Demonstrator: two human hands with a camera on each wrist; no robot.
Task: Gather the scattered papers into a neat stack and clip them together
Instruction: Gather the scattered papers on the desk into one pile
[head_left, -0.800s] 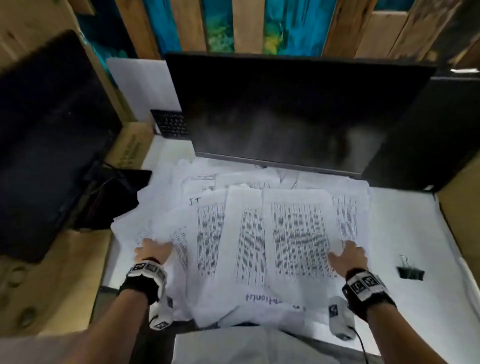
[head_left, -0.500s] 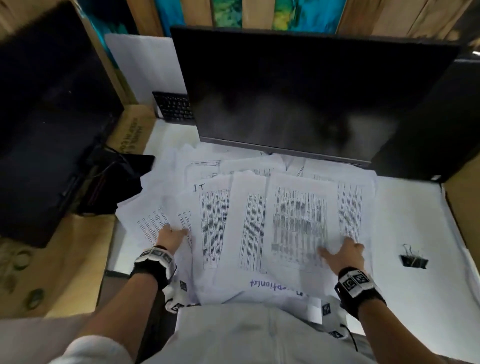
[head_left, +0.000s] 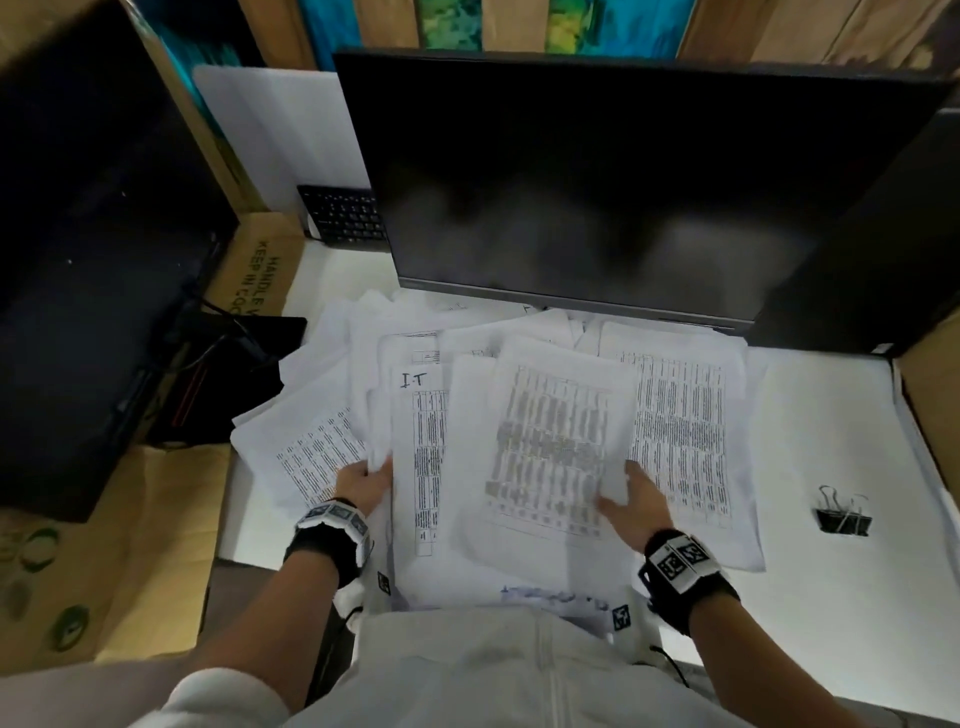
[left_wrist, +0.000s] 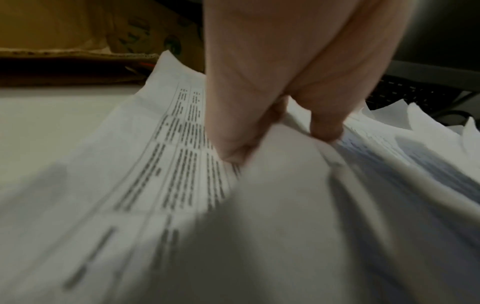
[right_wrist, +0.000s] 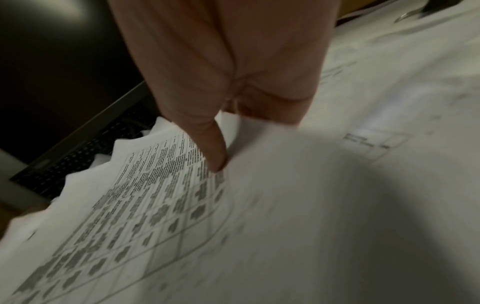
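Several printed sheets, the papers (head_left: 545, 441), lie fanned and overlapping on the white table (head_left: 831, 415) in front of a monitor. My left hand (head_left: 371, 475) is at the pile's left edge; in the left wrist view the left hand (left_wrist: 280, 139) pinches raised sheets of the papers (left_wrist: 182, 164) between thumb and fingers. My right hand (head_left: 618, 499) holds the right edge of the top sheet. In the right wrist view the thumb of the right hand (right_wrist: 226, 144) presses on the papers (right_wrist: 155, 205), with the fingers hidden beneath. A black binder clip (head_left: 841, 514) lies alone to the right.
A large dark monitor (head_left: 597, 182) stands right behind the pile, with a black keyboard (head_left: 345, 215) behind it at the left. Black equipment (head_left: 93, 260) and a cardboard box (head_left: 254, 270) crowd the left side. Cardboard walls the table's right edge.
Both hands have moved inward and taken hold of sheets, drawing the spread papers toward the middle. The binder clip has stayed put.
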